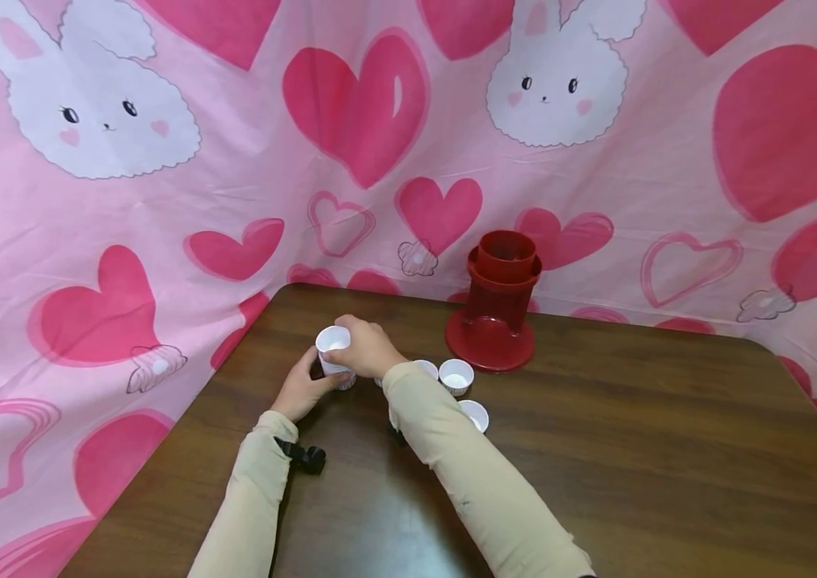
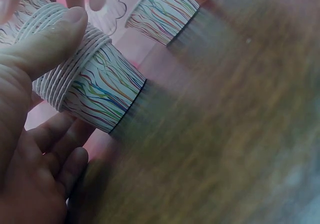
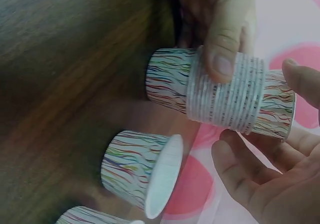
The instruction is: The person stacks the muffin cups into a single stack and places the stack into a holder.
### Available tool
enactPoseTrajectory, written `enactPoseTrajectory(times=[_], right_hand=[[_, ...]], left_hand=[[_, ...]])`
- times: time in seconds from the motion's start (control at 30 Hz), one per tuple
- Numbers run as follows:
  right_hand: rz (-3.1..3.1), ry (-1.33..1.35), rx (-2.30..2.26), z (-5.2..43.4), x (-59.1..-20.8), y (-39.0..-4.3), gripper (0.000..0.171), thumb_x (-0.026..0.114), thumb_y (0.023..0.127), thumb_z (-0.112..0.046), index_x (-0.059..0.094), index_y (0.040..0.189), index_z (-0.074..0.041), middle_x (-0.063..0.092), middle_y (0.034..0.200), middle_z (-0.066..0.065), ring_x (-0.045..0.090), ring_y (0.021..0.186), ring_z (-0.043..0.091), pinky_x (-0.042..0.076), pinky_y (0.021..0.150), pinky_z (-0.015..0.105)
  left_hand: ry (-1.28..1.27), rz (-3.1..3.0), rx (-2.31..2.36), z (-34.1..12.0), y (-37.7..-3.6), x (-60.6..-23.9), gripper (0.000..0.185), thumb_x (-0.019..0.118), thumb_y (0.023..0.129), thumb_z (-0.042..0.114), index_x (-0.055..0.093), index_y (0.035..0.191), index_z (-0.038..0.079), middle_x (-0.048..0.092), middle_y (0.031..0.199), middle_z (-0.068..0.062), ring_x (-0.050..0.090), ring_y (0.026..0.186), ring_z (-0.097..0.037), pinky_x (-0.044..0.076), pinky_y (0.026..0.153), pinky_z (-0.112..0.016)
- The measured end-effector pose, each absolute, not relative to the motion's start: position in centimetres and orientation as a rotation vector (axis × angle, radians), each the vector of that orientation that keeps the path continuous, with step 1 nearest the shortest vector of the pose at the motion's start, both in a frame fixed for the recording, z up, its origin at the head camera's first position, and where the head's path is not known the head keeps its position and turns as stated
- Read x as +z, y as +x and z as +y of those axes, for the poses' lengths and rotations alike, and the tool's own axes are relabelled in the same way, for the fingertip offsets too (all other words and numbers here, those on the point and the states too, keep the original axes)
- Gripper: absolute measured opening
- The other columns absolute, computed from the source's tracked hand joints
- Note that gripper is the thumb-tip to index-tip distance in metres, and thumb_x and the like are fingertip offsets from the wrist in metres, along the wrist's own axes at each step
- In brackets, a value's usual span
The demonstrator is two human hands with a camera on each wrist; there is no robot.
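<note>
A stack of small paper baking cups (image 3: 225, 98), white with wavy coloured stripes and close-packed rims, stands upright at the table's left side. My left hand (image 1: 298, 389) grips the stack low down, its thumb (image 2: 57, 41) lying across the rims. At the top, one cup (image 3: 276, 102) sticks out above the other rims. My right hand (image 1: 368, 349) holds this top cup, with its thumb on one side and curled fingers (image 3: 240, 171) on the other. Just right of the stack, a single striped cup (image 3: 135, 169) stands apart, mostly hidden by the right arm in the head view.
Several more white cups stand near the right forearm, including one at the back (image 1: 456, 379) and one nearer (image 1: 477, 415). Behind them is a red cylindrical device (image 1: 498, 313) on a round base. A patterned pink cloth (image 1: 249, 201) hangs along the brown table's (image 1: 632, 433) left and back edges.
</note>
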State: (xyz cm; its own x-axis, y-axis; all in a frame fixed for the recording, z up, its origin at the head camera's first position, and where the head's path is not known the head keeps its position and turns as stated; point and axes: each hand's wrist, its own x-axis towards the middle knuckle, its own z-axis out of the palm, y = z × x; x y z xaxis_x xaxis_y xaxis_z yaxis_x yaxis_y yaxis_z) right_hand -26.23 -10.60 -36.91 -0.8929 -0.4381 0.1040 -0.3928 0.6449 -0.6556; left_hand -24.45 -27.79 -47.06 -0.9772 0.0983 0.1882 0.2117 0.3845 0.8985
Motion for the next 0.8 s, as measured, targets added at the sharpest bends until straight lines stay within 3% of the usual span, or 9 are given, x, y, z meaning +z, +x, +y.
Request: enactPoseTrajectory(times=[0.23, 0.5, 0.67, 0.8], right_hand=[[2.841, -0.799, -0.833, -10.6, -38.0, -26.1, 0.063, 0.079, 0.089, -0.027, 0.054, 0.143, -0.005, 0.067, 0.123, 0.011, 0.062, 0.105, 0.024, 0.049, 0.091, 0.032], [2.818, -0.870, -0.712, -9.2, -37.6, -25.2, 0.094, 0.080, 0.088, -0.037, 0.026, 0.159, -0.009, 0.058, 0.135, 0.020, 0.057, 0.122, 0.029, 0.044, 0.104, 0.040], [2.813, -0.846, -0.812, -6.6, -37.2, -24.7, 0.089, 0.076, 0.092, -0.028, 0.022, 0.161, -0.012, 0.054, 0.141, 0.020, 0.052, 0.129, 0.033, 0.040, 0.109, 0.046], [2.833, -0.820, -0.925, -4.0, -36.7, -23.9, 0.082, 0.074, 0.093, -0.023, 0.027, 0.160, -0.013, 0.049, 0.148, 0.018, 0.047, 0.134, 0.034, 0.036, 0.111, 0.049]], left_hand=[[-0.300, -2.514, -1.649, -27.8, -24.4, -47.0, 0.063, 0.076, 0.089, 0.013, 0.046, 0.142, -0.001, 0.052, 0.136, -0.023, 0.046, 0.124, -0.037, 0.032, 0.110, -0.054], [-0.287, -2.526, -1.667, -27.8, -24.4, -46.9, 0.066, 0.078, 0.090, 0.016, 0.044, 0.145, 0.000, 0.050, 0.141, -0.023, 0.045, 0.127, -0.038, 0.033, 0.109, -0.054], [-0.261, -2.538, -1.670, -27.6, -24.4, -46.9, 0.073, 0.082, 0.087, 0.020, 0.043, 0.147, 0.003, 0.052, 0.138, -0.021, 0.048, 0.126, -0.035, 0.036, 0.108, -0.052], [-0.259, -2.525, -1.670, -27.6, -24.4, -46.9, 0.072, 0.082, 0.087, 0.019, 0.044, 0.146, 0.003, 0.054, 0.136, -0.021, 0.050, 0.124, -0.035, 0.038, 0.106, -0.051]])
